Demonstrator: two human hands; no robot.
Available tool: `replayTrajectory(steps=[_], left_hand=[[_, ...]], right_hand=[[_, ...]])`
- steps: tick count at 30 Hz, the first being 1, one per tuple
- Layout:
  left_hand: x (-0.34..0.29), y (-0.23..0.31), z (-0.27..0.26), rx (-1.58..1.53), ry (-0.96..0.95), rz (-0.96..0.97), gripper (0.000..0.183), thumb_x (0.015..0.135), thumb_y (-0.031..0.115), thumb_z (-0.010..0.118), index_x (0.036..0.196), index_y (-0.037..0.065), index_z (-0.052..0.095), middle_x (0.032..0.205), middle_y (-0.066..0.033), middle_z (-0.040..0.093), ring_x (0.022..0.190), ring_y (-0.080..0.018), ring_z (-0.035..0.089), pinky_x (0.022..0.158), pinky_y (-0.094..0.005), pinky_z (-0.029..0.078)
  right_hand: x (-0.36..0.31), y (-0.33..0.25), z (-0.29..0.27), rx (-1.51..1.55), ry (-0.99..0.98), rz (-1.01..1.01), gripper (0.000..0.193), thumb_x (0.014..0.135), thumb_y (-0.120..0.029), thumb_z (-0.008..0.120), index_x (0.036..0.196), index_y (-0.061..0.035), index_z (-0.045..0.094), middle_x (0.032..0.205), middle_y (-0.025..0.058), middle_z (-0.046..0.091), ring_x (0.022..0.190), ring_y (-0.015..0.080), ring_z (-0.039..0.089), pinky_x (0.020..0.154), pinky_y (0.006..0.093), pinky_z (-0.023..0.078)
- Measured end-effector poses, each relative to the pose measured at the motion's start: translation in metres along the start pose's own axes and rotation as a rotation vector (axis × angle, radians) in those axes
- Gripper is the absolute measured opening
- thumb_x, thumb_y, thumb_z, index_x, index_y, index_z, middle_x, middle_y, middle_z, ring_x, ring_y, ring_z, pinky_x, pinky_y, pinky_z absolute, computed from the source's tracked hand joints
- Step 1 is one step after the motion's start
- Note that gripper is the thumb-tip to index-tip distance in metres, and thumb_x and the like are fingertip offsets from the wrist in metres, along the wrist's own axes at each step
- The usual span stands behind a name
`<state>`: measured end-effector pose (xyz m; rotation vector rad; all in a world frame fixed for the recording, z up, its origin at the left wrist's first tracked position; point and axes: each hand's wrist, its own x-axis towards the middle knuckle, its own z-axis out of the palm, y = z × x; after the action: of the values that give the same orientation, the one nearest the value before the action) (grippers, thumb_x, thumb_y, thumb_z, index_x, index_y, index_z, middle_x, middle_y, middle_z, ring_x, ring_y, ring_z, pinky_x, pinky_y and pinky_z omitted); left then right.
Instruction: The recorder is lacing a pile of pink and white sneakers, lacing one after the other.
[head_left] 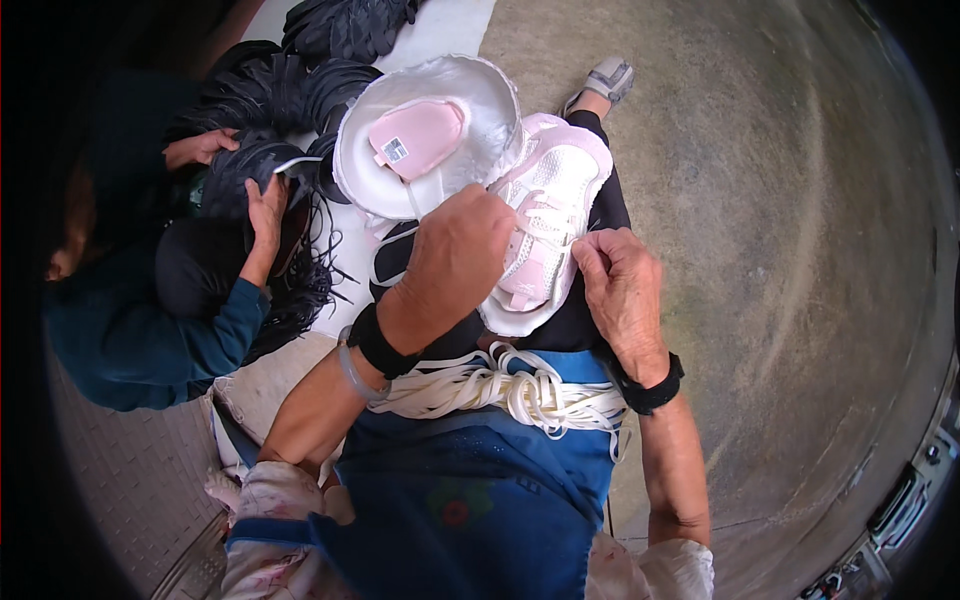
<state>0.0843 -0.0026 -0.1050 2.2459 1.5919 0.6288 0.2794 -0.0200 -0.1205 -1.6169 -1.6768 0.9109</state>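
A pink and white shoe upper (pixel 545 215) lies on my lap, toe away from me. My left hand (pixel 455 255) is closed over its left side, pinching a thin white lace that runs up from it. My right hand (pixel 620 285) pinches the upper's right edge with closed fingers. A second white upper with a pink tongue (pixel 420 135) lies just beyond, partly under my left hand. A bundle of white laces (pixel 520 390) rests across my blue apron (pixel 470 490) near my wrists.
To my left another person in a dark teal sleeve (pixel 150 340) handles black shoe uppers (pixel 250 175). More black uppers (pixel 345 25) are piled on a white sheet at the top. Bare concrete floor (pixel 780 220) spreads to my right.
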Motion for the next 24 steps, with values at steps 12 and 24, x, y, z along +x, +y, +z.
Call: replayTrajectory(steps=[12, 24], left_hand=[[-0.002, -0.006, -0.009, -0.320, -0.031, -0.202, 0.014, 0.084, 0.011, 0.063, 0.089, -0.002, 0.067, 0.082, -0.0132, 0.065, 0.076, -0.0236, 0.064, 0.069, -0.0313, 0.048], [0.000, 0.000, -0.001, -0.148, -0.017, -0.046, 0.006, 0.082, 0.005, 0.063, 0.083, 0.000, 0.064, 0.079, -0.0157, 0.060, 0.074, -0.0346, 0.060, 0.066, -0.0394, 0.047]], right_hand=[[-0.035, -0.011, 0.003, -0.159, 0.044, -0.014, 0.036, 0.085, -0.019, 0.067, 0.112, 0.0031, 0.055, 0.103, 0.0224, 0.056, 0.083, 0.0397, 0.062, 0.070, 0.0444, 0.052], [-0.026, -0.011, 0.023, -0.344, -0.014, -0.099, 0.029, 0.082, -0.007, 0.060, 0.104, 0.0091, 0.051, 0.095, 0.0221, 0.051, 0.075, 0.0363, 0.063, 0.060, 0.0426, 0.054]])
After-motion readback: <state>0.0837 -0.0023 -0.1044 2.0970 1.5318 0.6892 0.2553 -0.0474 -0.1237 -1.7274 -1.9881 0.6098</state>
